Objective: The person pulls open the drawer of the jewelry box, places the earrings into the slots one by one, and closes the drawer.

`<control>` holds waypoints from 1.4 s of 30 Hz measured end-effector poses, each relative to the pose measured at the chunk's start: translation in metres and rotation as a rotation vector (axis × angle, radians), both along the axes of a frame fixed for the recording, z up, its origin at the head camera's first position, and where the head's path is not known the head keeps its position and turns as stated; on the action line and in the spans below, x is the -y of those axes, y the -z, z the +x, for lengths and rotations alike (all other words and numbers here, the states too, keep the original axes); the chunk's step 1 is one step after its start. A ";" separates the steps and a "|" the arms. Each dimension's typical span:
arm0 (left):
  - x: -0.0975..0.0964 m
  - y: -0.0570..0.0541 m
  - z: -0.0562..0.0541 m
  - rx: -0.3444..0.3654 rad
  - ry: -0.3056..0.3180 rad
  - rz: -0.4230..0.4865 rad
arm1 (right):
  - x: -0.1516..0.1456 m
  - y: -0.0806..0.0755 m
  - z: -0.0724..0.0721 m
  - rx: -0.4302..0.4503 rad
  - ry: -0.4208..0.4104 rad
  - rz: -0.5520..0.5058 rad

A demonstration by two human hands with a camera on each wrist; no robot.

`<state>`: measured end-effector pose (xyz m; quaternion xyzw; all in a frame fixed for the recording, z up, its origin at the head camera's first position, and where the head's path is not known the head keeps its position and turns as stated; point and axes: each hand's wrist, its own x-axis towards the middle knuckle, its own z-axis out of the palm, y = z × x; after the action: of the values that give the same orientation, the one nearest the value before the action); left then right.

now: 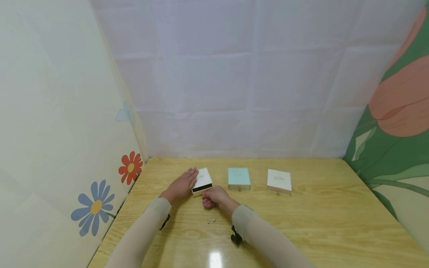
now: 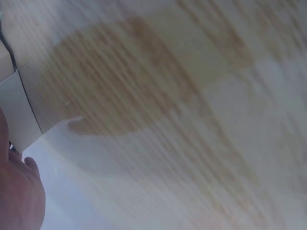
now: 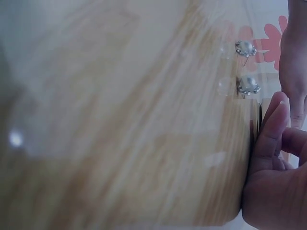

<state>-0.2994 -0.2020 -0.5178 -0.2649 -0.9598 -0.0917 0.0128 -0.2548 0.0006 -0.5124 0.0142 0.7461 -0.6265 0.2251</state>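
Observation:
A white box [image 1: 203, 179] with a sliding drawer stands at the left of the row, its drawer [image 1: 197, 192] partly out and a dark inside showing. My left hand [image 1: 182, 184] rests along the box's left edge with its fingers fairly straight. At the drawer's front right corner, my right hand [image 1: 216, 197] curls its fingers and pinches the drawer front; the exact hold is hidden behind the fingers. In the right wrist view two earrings [image 3: 248, 86], pearly with small sparkling stones, lie on the wooden table a little in front of the hand.
A light blue box [image 1: 239, 176] stands right of the white one, and another white box [image 1: 279, 180] farther right, both closed. The wooden table [image 1: 318, 227] meets a white cloth [image 1: 248, 130] behind and flower-printed sheets [image 1: 60, 149] at the sides.

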 end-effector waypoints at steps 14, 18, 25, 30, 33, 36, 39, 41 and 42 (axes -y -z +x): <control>0.000 0.001 0.000 -0.005 -0.005 -0.008 | -0.002 -0.002 0.004 0.003 0.001 0.008; 0.001 0.003 0.000 -0.013 -0.005 -0.005 | -0.002 -0.002 0.006 0.005 -0.002 0.001; 0.000 0.003 0.000 -0.011 -0.008 0.014 | -0.003 0.000 0.008 0.011 -0.001 -0.007; -0.001 0.002 0.001 -0.001 -0.011 0.015 | -0.004 0.000 0.008 0.007 -0.003 -0.017; -0.001 0.000 0.002 0.003 -0.014 0.023 | -0.004 0.000 0.009 0.003 -0.012 -0.023; -0.001 -0.002 0.004 0.005 -0.013 0.035 | -0.004 -0.001 0.010 -0.002 -0.019 -0.020; -0.001 -0.003 0.003 0.005 -0.010 0.027 | -0.005 -0.001 0.011 -0.004 -0.020 -0.013; -0.001 -0.003 0.002 0.002 -0.006 0.017 | -0.005 -0.001 0.011 -0.003 -0.019 -0.008; -0.001 -0.002 0.002 0.000 -0.005 0.013 | -0.005 -0.001 0.011 -0.003 -0.019 -0.007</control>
<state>-0.2974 -0.2006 -0.5157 -0.2625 -0.9598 -0.0979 0.0150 -0.2437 0.0060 -0.5115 0.0055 0.7443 -0.6269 0.2301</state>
